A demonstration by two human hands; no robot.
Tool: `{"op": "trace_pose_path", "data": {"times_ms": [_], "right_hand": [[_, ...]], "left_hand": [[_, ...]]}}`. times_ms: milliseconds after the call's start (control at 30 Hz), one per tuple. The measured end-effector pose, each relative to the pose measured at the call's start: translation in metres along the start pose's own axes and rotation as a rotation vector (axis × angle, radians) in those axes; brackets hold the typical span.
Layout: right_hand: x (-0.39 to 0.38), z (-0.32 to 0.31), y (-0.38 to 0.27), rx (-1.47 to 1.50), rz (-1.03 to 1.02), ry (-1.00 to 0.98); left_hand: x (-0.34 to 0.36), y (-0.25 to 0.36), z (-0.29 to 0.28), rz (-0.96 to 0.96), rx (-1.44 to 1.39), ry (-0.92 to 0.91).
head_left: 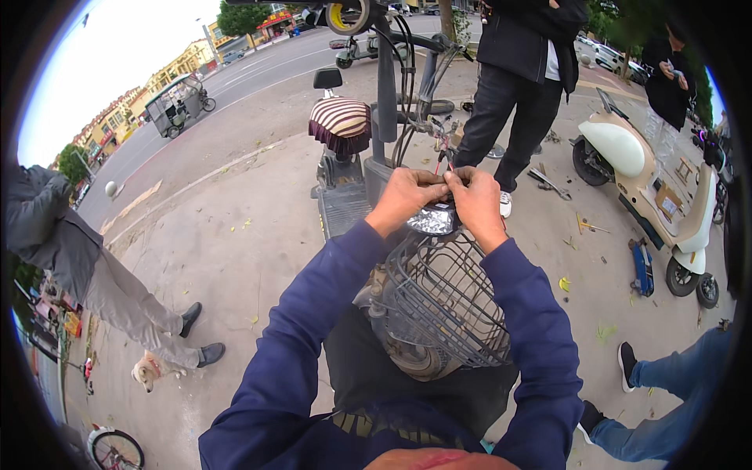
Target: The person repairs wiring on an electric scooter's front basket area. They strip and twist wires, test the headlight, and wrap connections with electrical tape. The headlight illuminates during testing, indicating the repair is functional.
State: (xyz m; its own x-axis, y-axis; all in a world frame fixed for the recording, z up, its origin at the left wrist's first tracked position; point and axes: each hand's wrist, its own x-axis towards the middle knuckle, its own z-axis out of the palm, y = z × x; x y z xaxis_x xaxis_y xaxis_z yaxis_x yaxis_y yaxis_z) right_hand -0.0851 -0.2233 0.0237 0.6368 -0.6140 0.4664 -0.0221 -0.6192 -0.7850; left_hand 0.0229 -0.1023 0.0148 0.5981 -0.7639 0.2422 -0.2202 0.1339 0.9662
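Observation:
My left hand (406, 197) and my right hand (476, 200) meet above the front of an electric scooter. Both are closed, fingertips pinched together on thin electrical wires (441, 159), red and dark, that show just beyond them. The wire ends are hidden by my fingers. Right below my hands is the scooter's shiny silver headlight (433, 220). Under it, between my forearms, is a dark wire basket (448, 294), with the front wheel partly visible behind its bars. Black cables (403, 94) run up along the steering column beyond my hands.
A striped seat (339, 119) is beyond my left hand. People stand around: one in dark trousers (509, 117) close ahead, another at left (117, 282) beside a small dog (149, 372). Tools (550, 183), a blue jack-like object (642, 268) and a cream scooter (650, 180) are at right.

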Motion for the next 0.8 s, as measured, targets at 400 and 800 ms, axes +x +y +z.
{"op": "trace_pose_path", "data": {"times_ms": [400,800], "right_hand": [[0.013,0.016,0.035,0.171,-0.147,-0.148],[0.010,0.012,0.029,0.115,-0.235,-0.139]], "left_hand": [[-0.018,0.001,-0.006,0.417,0.478,0.338],[0.017,0.167,-0.066,0.957,0.967,0.959]]}}
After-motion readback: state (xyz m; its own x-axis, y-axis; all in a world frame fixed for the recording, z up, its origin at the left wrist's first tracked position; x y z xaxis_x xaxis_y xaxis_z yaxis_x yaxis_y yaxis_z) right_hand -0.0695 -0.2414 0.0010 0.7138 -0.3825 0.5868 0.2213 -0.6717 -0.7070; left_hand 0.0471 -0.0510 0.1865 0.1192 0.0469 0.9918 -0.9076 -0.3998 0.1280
